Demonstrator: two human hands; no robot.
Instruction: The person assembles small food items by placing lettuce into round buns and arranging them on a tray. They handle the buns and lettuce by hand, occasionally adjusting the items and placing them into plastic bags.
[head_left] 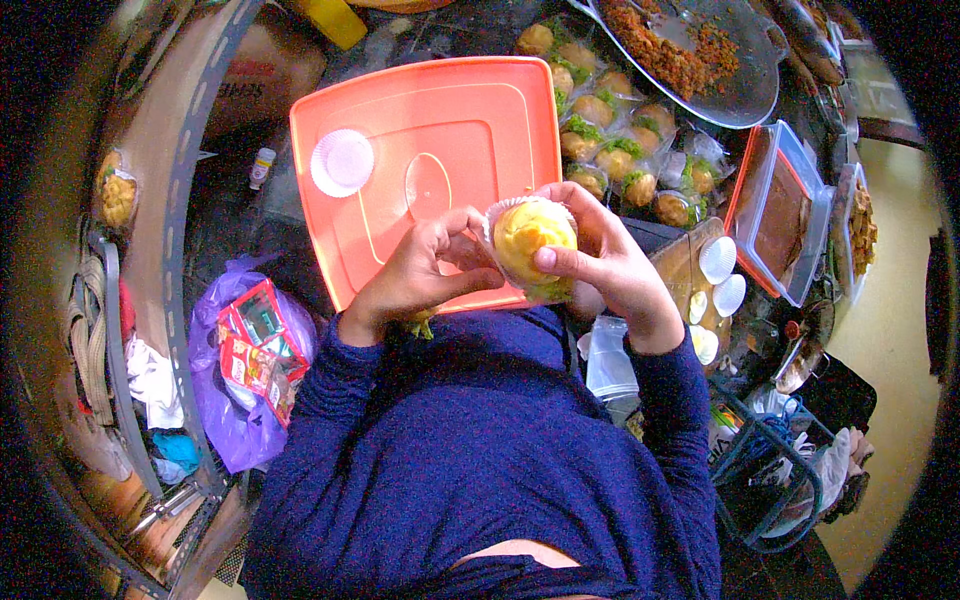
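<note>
1. I see a big orange square lid lying flat straight ahead of me, the largest thing in reach; both my hands work just above its near edge.
2. Beyond it to the right, a round metal tray holds a heap of reddish-brown crumbly food.
3. Right of the hands stands a clear rectangular container with an orange rim and something brown inside.
4. Down on my left, a purple plastic bag holds red packets.
5. Between the lid and the tray lie rows of wrapped buns with green leaf, each in clear film.
6. My right hand is curled around a yellow bun sitting in a white paper cup, thumb pressed across its front, fingers behind it.
7. My left hand is bunched, its fingertips pinching the paper edge at the bun's left side.
8. A single empty white paper cup rests on the lid's far left corner.
</note>
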